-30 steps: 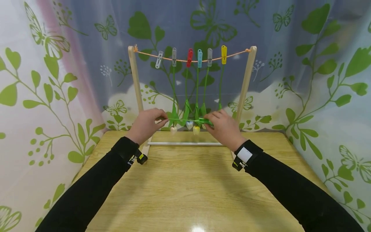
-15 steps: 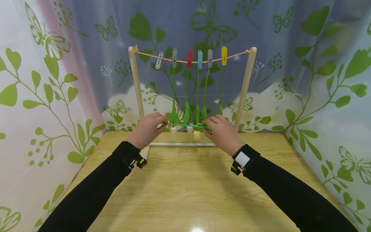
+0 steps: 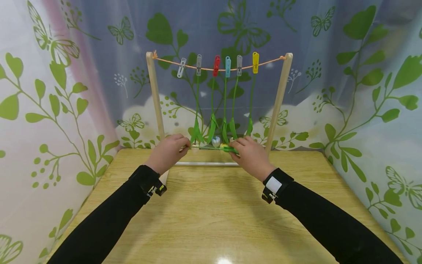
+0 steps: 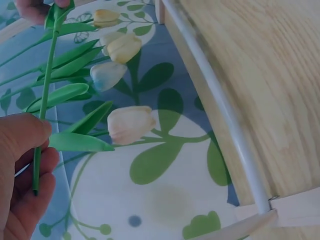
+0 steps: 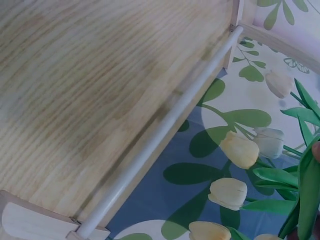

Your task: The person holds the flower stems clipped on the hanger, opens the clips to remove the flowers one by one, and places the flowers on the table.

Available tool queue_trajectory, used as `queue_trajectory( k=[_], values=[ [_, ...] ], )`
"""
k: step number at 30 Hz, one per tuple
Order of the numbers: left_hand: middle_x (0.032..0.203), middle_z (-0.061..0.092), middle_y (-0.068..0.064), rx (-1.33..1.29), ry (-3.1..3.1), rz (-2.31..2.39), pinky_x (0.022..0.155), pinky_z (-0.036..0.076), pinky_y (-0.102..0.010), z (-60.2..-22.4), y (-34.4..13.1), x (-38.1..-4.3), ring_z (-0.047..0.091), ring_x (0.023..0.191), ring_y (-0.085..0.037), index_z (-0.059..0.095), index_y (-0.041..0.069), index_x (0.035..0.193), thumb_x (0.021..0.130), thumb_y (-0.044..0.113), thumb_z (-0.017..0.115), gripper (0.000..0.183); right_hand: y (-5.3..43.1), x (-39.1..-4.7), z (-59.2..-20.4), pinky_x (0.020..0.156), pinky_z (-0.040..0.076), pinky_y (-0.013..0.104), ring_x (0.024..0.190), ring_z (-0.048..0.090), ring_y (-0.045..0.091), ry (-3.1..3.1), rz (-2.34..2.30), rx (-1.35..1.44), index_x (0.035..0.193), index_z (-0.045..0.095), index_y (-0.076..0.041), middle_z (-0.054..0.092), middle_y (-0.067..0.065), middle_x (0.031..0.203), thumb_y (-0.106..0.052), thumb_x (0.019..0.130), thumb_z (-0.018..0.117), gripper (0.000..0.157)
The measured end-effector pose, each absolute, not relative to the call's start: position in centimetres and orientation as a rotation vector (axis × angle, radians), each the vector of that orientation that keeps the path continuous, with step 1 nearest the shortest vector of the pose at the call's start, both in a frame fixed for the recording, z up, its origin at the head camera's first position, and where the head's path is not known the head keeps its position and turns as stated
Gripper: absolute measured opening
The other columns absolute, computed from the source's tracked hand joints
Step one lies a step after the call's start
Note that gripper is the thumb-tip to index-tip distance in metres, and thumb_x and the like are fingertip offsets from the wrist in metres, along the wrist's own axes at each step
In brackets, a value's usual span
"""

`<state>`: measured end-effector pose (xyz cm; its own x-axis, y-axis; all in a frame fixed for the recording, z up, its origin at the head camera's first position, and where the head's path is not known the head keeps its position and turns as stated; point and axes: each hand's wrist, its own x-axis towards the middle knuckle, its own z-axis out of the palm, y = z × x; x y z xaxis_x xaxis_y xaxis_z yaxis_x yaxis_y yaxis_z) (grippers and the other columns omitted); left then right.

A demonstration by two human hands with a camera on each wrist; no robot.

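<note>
An artificial tulip is held level between both hands, its green stem spanning the gap in the head view. My left hand pinches the stem close to its bare end, between thumb and fingers. My right hand grips the same tulip around its green leaves; the bloom is hidden in the head view. Just behind, several tulips hang head down, among them a pinkish-white bloom, a pale blue bloom and a yellow bloom.
An orange cord runs between wooden posts. On it are a red clip, a blue clip, a yellow clip, and a white clip without a flower. A white rod crosses low above the wooden table.
Both hands have lowered slightly, carrying the tulip down with them. The stem now crosses in front of the hanging blooms. The clips on the cord keep their places.
</note>
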<state>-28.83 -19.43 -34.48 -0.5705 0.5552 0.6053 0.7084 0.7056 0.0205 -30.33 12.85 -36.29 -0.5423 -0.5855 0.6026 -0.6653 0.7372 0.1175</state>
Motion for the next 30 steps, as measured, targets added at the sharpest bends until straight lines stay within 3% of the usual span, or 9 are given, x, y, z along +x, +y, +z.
queue_trajectory(
  k=[20,24,30],
  values=[
    [0.091,0.067,0.001,-0.917,-2.391,-0.367,0.065,0.054,-0.025,-37.1,-19.2,-28.6,0.063,0.079,-0.012,0.070,0.016,0.095,0.092,0.008,0.073,0.010,12.9,-30.0,-38.2,0.080,0.058,0.033,0.101,0.061,0.023,-2.329,0.119,0.952,0.117,0.070,-0.014,0.068,0.004,0.108,-0.025,0.092,0.075,0.028],
    [0.092,0.067,0.001,-0.898,-2.440,-0.369,0.069,0.056,-0.026,-37.4,-19.1,-28.4,0.064,0.082,-0.012,0.071,0.016,0.096,0.093,0.008,0.073,0.009,12.9,-29.9,-38.9,0.076,0.056,0.032,0.097,0.060,0.022,-2.345,0.116,0.957,0.119,0.069,-0.015,0.067,0.003,0.109,-0.025,0.091,0.077,0.031],
    [0.093,0.068,0.002,-0.889,-2.489,-0.386,0.073,0.056,-0.027,-38.2,-19.2,-28.4,0.064,0.085,-0.013,0.071,0.017,0.096,0.093,0.008,0.072,0.009,12.8,-29.7,-39.5,0.079,0.056,0.034,0.095,0.061,0.023,-2.371,0.110,0.969,0.116,0.070,-0.015,0.068,0.004,0.109,-0.025,0.092,0.076,0.027]
  ],
)
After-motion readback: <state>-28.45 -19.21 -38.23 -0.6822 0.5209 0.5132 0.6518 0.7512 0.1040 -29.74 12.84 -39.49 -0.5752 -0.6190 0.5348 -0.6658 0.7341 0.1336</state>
